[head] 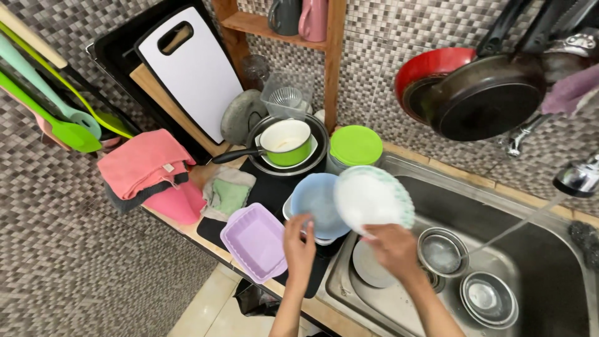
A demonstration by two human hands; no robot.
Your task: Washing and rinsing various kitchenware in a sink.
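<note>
Head view: right hand (394,248), fingers clamped on round white teal-rimmed plate (372,198), partly hides steel sink (549,249); left hand (300,244) fingers closed on pale-blue bowl (317,203) rim.

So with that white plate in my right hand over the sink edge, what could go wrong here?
1. The right hand holds the white plate only by its lower edge; if wet, it might slip onto the steel bowls below.
2. The plate sits close to the blue bowl by the left hand; they could knock together.
</note>
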